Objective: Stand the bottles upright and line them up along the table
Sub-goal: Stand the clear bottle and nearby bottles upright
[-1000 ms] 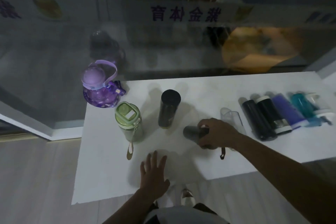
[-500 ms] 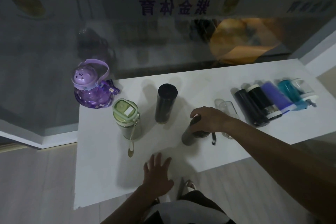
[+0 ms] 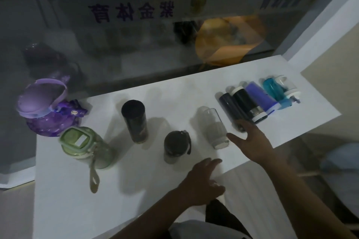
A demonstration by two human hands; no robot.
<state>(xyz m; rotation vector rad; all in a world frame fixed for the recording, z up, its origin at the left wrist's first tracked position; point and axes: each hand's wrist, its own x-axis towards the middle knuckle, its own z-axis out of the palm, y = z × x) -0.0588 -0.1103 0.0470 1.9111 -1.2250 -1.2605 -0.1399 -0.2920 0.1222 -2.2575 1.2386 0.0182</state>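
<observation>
- Four bottles stand in a row from nine o'clock: purple jug (image 3: 46,110), green bottle (image 3: 83,145), tall black flask (image 3: 135,120), dark tumbler (image 3: 176,146).
- Right hand (image 3: 250,141) reaches toward two o'clock, fingers spread wide, holding nothing, just beside the clear bottle (image 3: 215,128) lying flat.
- Left hand (image 3: 202,182) rests open on the table (image 3: 68,209), empty.
- Next, probably: grasp that clear bottle, tip it upright, extend the line. Four more lie beyond.

Dim light all round here. A white rectangular desk (image 3: 174,91) sits against a dark glass wall (image 3: 58,35) carrying a pale band with purple lettering (image 3: 132,10); an orange round shape (image 3: 229,42) glows behind it. Pale wooden floor (image 3: 258,190) below.
</observation>
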